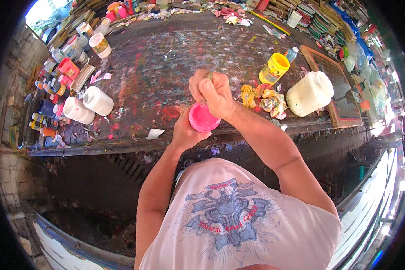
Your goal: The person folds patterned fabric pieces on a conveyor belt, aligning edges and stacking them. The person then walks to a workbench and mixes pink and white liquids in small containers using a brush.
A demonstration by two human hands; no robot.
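Observation:
Near the front edge of the worktable, my left hand [186, 131] is wrapped around a jar of pink paint [204, 118]. The jar's mouth is open and faces me. Directly above its far rim, my right hand [216, 92] is closed in a fist around a stick [208, 75]. Only the stick's top end shows above the thumb; the fist hides the rest, and I cannot tell how far it reaches into the paint. Crumpled, paint-stained rags [268, 101] lie to the right of my right forearm.
A yellow paint container [273, 69], a large whitish plastic jug [308, 94] and a framed screen [341, 87] stand at the right. White plastic containers [98, 101] and several small paint bottles [44, 121] crowd the left. The paint-stained tabletop [148, 67] has a front edge close to my body.

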